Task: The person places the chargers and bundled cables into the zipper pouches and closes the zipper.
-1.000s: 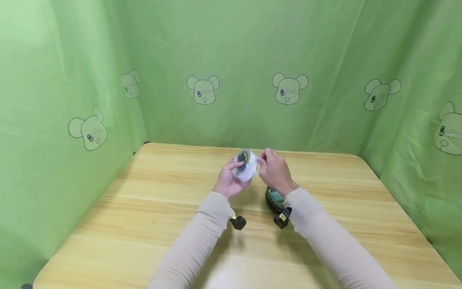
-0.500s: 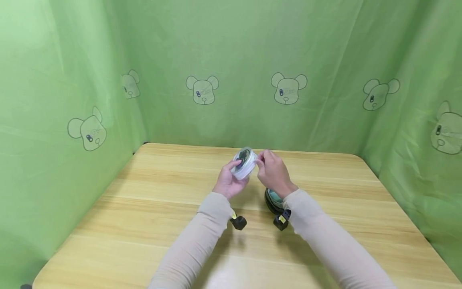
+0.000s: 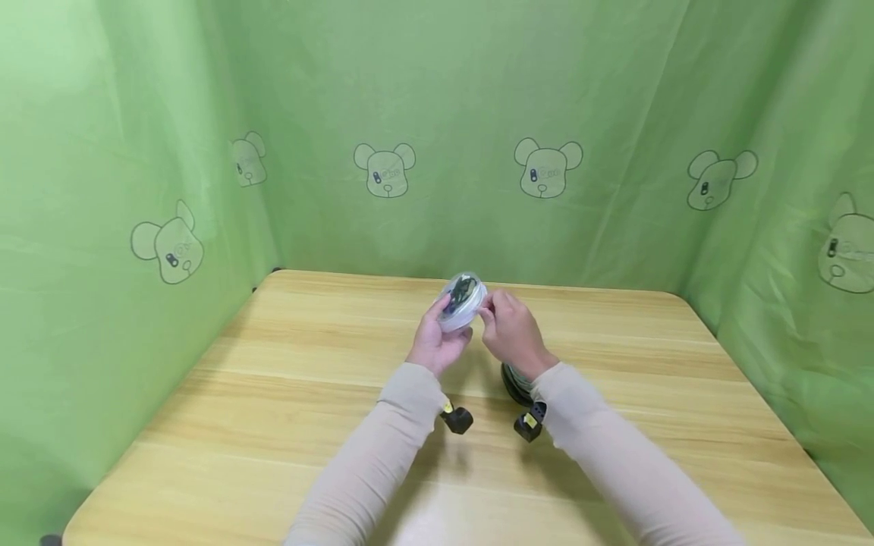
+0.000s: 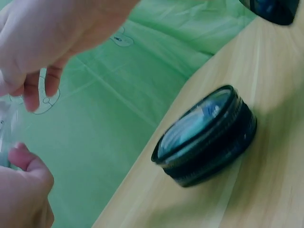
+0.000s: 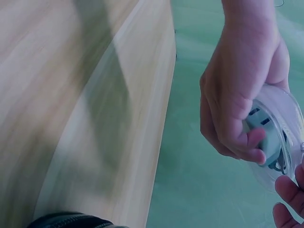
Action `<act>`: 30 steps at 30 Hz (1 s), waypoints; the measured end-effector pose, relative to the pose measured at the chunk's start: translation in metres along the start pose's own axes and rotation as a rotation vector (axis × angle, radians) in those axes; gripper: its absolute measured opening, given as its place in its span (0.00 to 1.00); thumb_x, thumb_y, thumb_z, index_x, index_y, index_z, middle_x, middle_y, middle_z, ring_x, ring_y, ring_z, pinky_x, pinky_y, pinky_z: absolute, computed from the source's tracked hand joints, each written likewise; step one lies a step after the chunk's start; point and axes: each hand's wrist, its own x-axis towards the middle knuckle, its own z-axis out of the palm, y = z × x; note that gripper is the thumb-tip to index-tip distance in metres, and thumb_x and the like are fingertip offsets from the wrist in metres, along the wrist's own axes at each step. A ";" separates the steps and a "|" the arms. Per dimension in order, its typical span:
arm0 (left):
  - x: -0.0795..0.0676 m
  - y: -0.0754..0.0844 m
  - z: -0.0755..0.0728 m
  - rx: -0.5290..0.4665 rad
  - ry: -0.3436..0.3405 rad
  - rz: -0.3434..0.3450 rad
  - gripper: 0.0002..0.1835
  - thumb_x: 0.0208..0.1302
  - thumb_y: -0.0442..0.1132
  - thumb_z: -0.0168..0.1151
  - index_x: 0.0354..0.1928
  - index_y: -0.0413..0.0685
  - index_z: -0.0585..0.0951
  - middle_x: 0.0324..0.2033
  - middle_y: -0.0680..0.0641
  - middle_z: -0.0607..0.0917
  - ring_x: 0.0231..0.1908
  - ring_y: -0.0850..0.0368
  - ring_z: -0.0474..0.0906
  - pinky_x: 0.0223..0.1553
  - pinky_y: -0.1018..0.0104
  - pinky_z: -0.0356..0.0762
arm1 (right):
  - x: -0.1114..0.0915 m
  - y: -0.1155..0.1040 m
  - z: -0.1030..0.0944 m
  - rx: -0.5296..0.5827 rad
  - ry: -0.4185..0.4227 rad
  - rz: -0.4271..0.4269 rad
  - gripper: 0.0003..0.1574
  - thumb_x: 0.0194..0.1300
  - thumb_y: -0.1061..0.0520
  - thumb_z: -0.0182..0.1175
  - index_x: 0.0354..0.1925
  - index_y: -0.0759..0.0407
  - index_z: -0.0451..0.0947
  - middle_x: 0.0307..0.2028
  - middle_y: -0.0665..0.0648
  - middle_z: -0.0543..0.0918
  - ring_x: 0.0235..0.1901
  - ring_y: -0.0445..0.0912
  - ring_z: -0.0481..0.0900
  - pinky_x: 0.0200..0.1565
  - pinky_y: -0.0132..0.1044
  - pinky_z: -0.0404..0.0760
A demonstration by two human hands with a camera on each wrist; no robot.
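Observation:
In the head view my left hand (image 3: 437, 340) holds up a clear, round, spool-like plastic thing (image 3: 467, 312) with a dark green and blue printed face. Its thumb lies on that face; the other fingers go behind. My right hand (image 3: 512, 327) has its thumb and forefinger pinched together at the thing's right rim. What exactly lies between those fingertips is too small to tell. From the right wrist, the clear walls (image 5: 279, 102) and left fingers (image 5: 249, 142) show close up, with the right fingertips (image 5: 287, 190) at the rim.
A round, dark case (image 4: 209, 137) with a see-through top and bluish-green contents stands on the wooden table (image 3: 287, 364), below my right wrist. Black wrist cameras (image 3: 457, 419) hang under both sleeves. Green curtains (image 3: 464, 227) with bear-head drawings enclose the table's back and sides.
The spool-like thing has tilted and risen slightly in my left hand. My right hand has come a little lower and left, still at its rim, covering more of the dark case.

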 end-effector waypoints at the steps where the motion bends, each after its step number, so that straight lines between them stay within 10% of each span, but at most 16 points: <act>1: 0.000 -0.001 0.001 -0.016 0.004 0.004 0.29 0.70 0.42 0.56 0.68 0.42 0.60 0.57 0.42 0.72 0.49 0.54 0.73 0.45 0.72 0.74 | -0.001 0.000 0.001 -0.002 -0.005 0.003 0.05 0.61 0.69 0.60 0.33 0.68 0.72 0.27 0.60 0.75 0.25 0.51 0.73 0.27 0.42 0.79; 20: -0.002 -0.004 0.007 -0.117 -0.005 0.011 0.35 0.71 0.53 0.52 0.68 0.37 0.57 0.61 0.37 0.69 0.61 0.46 0.69 0.56 0.62 0.76 | -0.004 -0.010 0.010 -0.041 -0.024 -0.059 0.08 0.57 0.67 0.65 0.31 0.66 0.73 0.26 0.59 0.78 0.24 0.50 0.75 0.27 0.41 0.81; 30: -0.002 -0.002 0.008 -0.073 0.024 0.014 0.32 0.71 0.42 0.55 0.70 0.41 0.55 0.62 0.36 0.67 0.60 0.45 0.69 0.56 0.60 0.76 | -0.005 -0.009 0.013 -0.024 -0.019 -0.074 0.08 0.57 0.69 0.63 0.31 0.66 0.72 0.25 0.59 0.77 0.23 0.49 0.73 0.25 0.39 0.80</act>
